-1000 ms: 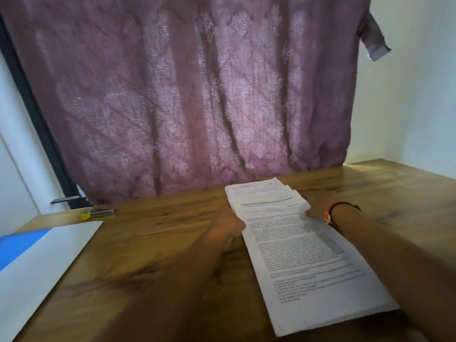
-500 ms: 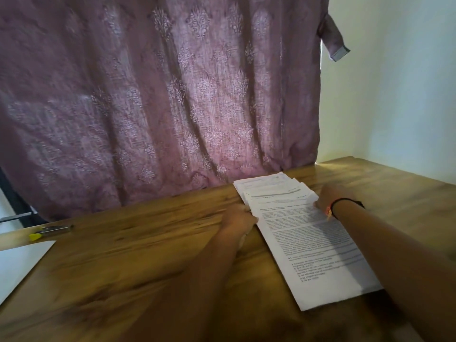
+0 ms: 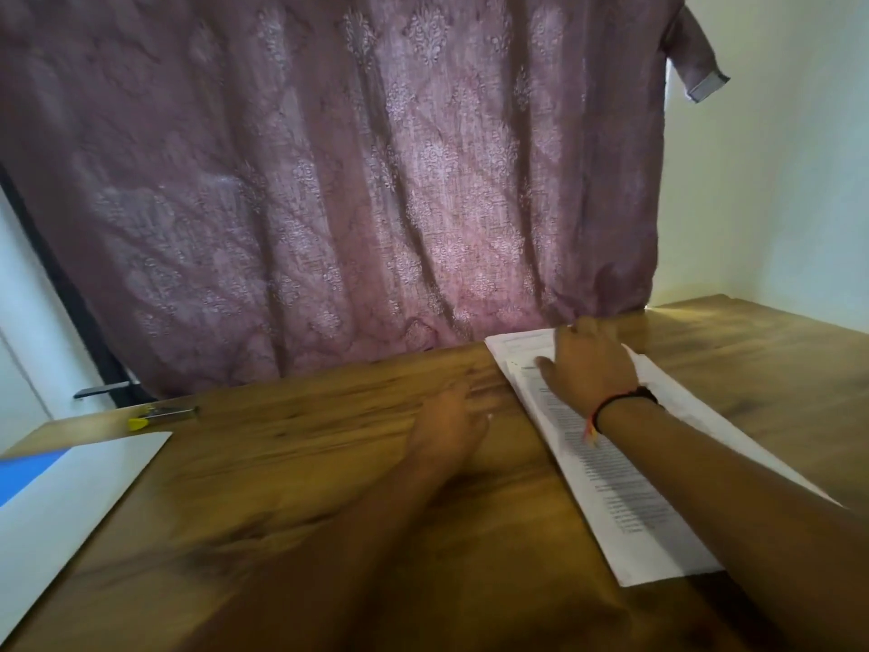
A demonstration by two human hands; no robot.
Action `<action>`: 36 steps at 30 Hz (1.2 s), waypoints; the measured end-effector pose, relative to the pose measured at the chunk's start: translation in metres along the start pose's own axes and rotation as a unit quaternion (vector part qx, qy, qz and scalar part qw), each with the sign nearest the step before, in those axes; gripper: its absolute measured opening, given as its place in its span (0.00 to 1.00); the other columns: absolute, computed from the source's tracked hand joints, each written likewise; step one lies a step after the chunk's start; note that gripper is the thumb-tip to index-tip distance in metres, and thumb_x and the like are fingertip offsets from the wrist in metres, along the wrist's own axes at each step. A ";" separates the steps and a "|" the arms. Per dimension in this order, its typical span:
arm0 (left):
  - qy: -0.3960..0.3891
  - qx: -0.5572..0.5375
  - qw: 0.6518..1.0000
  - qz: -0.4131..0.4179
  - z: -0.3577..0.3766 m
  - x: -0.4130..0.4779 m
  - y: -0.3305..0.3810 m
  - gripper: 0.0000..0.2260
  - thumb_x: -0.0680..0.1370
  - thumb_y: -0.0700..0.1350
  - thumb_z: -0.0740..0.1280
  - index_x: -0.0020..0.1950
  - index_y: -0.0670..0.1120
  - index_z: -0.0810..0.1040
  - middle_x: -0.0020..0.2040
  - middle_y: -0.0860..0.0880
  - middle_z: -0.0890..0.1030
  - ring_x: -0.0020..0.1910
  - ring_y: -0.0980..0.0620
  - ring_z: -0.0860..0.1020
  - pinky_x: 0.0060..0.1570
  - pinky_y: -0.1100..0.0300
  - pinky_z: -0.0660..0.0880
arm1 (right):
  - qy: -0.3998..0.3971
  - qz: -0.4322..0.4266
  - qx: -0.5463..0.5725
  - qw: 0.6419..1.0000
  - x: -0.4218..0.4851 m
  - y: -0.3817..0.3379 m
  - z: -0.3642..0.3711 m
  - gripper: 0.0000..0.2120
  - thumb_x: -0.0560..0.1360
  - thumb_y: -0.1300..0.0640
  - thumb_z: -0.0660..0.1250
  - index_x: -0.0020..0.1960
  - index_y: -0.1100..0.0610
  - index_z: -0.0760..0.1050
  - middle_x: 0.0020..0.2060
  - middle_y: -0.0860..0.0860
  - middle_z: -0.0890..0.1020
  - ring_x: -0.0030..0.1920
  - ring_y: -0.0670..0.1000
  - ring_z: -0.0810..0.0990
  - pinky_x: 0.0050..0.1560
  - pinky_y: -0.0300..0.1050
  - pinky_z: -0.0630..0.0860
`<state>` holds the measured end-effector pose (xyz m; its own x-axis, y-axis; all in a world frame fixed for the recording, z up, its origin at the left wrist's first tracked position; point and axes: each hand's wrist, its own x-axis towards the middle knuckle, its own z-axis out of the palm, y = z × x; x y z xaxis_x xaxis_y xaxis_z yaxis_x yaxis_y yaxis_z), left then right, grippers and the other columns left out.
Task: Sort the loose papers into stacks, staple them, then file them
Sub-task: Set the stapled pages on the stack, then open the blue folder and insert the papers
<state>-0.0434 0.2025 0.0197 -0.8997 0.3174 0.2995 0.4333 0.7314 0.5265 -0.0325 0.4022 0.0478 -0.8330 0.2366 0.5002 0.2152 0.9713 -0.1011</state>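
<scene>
Papers (image 3: pixel 625 510) with printed text lay in a loosely squared stack on the right half of the wooden worktop (image 3: pixel 305 463), running from near the person's edge away toward the curtain, with a few sheets fanned out of line at the far end. The right hand (image 3: pixel 588 369) rested flat on the far end of the stack, fingers straight and reaching toward the far edge, its grip wide and closed on nothing. A black wristband (image 3: pixel 620 401) with red and yellow thread circled that wrist. The left hand (image 3: pixel 446 421) lay palm down on the bare wood just beside the stack's left edge, apart from the sheets; its fingers were blurred but looked spread, the grip wide and holding nothing.

Well to the left, a white sheet (image 3: pixel 80 501) lay at the worktop's near left corner, covering part of a blue folder (image 3: pixel 23 472). Just beyond it lay a slim dark tool with a yellow end (image 3: pixel 160 413). A mauve patterned curtain (image 3: pixel 329 181) hung behind the worktop, and a pale wall (image 3: pixel 776 181) stood to the right.
</scene>
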 end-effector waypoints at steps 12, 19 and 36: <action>0.118 0.268 0.935 -0.200 -0.178 -0.094 -0.185 0.18 0.83 0.49 0.59 0.69 0.41 0.74 0.70 0.41 0.75 0.69 0.41 0.72 0.68 0.48 0.70 | -0.188 -0.309 0.229 0.904 -0.069 -0.278 0.004 0.26 0.79 0.42 0.63 0.71 0.57 0.70 0.73 0.58 0.67 0.72 0.58 0.68 0.70 0.49 0.66; -0.014 0.259 0.842 -0.473 -0.220 -0.147 -0.252 0.38 0.80 0.71 0.49 0.83 0.50 0.51 0.83 0.40 0.50 0.81 0.35 0.48 0.76 0.34 0.48 | -0.301 -0.369 0.194 0.858 -0.092 -0.375 0.031 0.31 0.80 0.39 0.58 0.79 0.50 0.60 0.79 0.53 0.60 0.77 0.55 0.61 0.75 0.51 0.60; -0.064 0.122 0.967 -0.213 -0.161 -0.124 -0.157 0.18 0.85 0.45 0.57 0.75 0.45 0.68 0.73 0.44 0.73 0.70 0.44 0.72 0.67 0.54 0.69 | -0.259 -0.261 0.111 0.923 -0.066 -0.312 0.035 0.22 0.84 0.45 0.50 0.67 0.55 0.74 0.64 0.56 0.77 0.60 0.56 0.76 0.58 0.48 0.72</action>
<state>0.0084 -0.0484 0.0278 -0.9998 0.0175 -0.0126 0.0115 0.9282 0.3720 -0.0621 0.0843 0.0164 -0.9378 -0.3423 0.0575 -0.3470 0.9230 -0.1660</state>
